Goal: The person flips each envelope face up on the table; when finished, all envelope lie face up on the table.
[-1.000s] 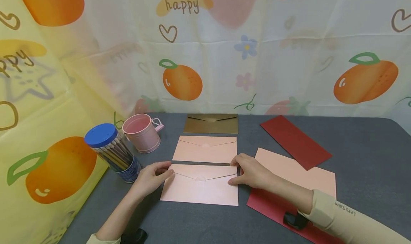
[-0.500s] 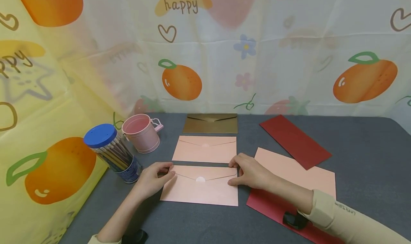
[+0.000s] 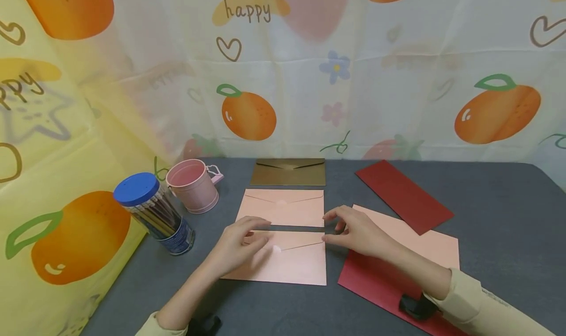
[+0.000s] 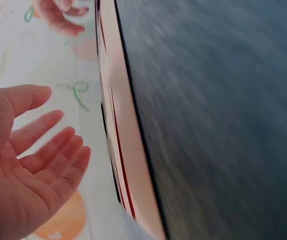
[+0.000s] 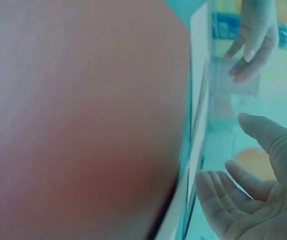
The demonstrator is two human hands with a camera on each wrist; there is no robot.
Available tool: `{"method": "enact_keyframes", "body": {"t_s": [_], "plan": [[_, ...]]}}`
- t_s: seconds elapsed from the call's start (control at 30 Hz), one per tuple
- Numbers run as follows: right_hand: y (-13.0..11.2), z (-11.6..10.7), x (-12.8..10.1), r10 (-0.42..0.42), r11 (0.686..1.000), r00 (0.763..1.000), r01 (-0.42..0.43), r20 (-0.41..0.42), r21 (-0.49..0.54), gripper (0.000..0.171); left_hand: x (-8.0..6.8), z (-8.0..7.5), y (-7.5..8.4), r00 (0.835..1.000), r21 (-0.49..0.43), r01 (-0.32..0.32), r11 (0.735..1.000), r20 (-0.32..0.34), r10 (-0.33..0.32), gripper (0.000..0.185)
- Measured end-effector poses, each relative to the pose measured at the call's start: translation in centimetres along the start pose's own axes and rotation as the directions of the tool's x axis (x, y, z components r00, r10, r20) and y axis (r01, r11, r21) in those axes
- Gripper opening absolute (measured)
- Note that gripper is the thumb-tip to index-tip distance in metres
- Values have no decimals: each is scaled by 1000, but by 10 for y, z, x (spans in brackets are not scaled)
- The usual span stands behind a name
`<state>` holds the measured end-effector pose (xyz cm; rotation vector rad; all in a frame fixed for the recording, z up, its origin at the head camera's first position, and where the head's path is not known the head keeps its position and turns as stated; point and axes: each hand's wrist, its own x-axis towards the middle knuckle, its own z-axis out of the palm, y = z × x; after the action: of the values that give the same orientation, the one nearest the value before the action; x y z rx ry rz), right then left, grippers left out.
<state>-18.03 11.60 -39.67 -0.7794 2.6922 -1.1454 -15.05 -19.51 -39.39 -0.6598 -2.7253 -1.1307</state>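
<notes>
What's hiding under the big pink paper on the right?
A dark red sheet lies under the big pink paper, poking out at the near edge. How far it runs beneath is covered, and the right hand hides one corner.

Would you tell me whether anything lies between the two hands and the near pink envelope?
Nothing visible does. The left hand is over the near pink envelope at its flap, fingers relaxed. The right hand hovers at its right upper corner, open.
</notes>
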Motion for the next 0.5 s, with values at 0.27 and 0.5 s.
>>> {"method": "enact_keyframes", "body": {"t_s": [0.27, 0.5], "plan": [[22, -27, -14, 12, 1000, 994, -10, -109, 25, 45, 34, 27, 25, 988, -80, -137, 987, 55, 142, 32], [44, -55, -36, 69, 995, 980, -81, -186, -57, 49, 63, 55, 42, 972, -112, -162, 980, 151, 178, 38]]}}
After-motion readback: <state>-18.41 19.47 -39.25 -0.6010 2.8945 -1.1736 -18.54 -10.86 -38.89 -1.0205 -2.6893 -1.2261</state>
